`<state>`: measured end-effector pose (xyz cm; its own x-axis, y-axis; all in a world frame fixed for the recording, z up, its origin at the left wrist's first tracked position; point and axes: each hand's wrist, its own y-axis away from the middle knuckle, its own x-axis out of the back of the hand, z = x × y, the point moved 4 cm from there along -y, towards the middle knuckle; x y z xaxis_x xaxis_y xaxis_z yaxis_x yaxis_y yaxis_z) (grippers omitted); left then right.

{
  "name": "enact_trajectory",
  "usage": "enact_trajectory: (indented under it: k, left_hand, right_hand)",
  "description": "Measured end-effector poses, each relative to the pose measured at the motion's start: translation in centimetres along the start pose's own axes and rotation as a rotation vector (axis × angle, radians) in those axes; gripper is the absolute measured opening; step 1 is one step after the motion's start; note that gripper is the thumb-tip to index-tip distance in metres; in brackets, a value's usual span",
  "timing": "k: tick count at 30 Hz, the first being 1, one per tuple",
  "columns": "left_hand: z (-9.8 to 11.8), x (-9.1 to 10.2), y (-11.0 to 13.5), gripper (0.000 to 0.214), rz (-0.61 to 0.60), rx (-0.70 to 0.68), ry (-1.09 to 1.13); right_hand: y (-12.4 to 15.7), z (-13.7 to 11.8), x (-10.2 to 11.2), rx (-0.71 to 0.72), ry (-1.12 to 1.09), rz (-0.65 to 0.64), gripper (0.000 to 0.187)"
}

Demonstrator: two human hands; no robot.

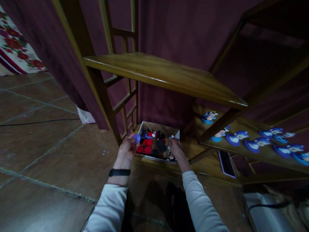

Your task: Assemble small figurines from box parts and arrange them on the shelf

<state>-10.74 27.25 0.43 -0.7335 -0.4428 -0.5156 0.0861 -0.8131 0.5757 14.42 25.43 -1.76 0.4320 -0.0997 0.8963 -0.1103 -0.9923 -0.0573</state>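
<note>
My left hand [127, 147], with a dark band on its wrist, pinches a round blue-purple base [136, 138] over the left end of a shallow cardboard box [166, 126]. Inside the box lie several small figurines with red [147, 149] and black round bases [161, 146]. At the box's right end, my right hand [176, 148] reaches in with its fingers drawn together by a small whitish piece. The fingertips partly hide that piece, so its kind is unclear. Below them a small black-and-white figurine [171, 156] lies against the box's side.
Above the box runs a wooden shelf board [154, 69], with a lattice side [124, 106] on the left. To the right, several blue-based figurines [236, 138] stand on another shelf level. A phone [227, 163] lies on the lower board. A cable [41, 122] crosses the floor.
</note>
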Motion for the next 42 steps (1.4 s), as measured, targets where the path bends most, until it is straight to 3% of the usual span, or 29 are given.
enact_trajectory:
  k: [5,10,16,24,27,31,36,39,42]
  left_hand:
    - [0.3,0.2,-0.1,0.033,0.018,0.015,0.035]
    - [0.3,0.4,-0.5,0.032,0.02,0.009,0.04]
    - [0.2,0.1,-0.4,0.034,-0.013,-0.015,0.048]
    - [-0.7,-0.8,0.2,0.034,-0.041,0.008,0.044]
    - [-1.1,-1.3,0.6,0.03,-0.072,-0.019,0.059]
    - [-1.9,-1.9,1.2,0.027,-0.078,-0.017,0.038]
    - [-3.0,-2.4,1.5,0.028,-0.085,0.003,-0.018]
    - [-3.7,-2.7,1.5,0.027,-0.103,0.012,-0.043]
    - [-4.5,-3.0,1.5,0.028,-0.117,0.023,-0.066]
  right_hand:
    - [-2.5,-3.6,-1.6,0.149,0.012,-0.015,0.036]
    - [-5.3,-7.4,-3.8,0.315,0.169,-0.127,0.04]
    - [-6.6,-7.5,-4.5,0.339,0.313,-0.19,0.035]
    - [-6.0,-6.8,-3.5,0.391,0.191,-0.246,0.037]
    - [-5.3,-6.6,-2.5,0.348,-0.024,-0.156,0.032]
    - [-3.3,-5.0,-1.5,0.149,-0.528,0.006,0.027]
    - [0.6,-2.4,-2.3,-0.201,-1.266,-0.097,0.03]
    - [2.1,-1.9,-2.0,-0.332,-1.482,-0.117,0.026]
    - [2.7,-2.1,-1.2,-0.359,-1.608,-0.129,0.025]
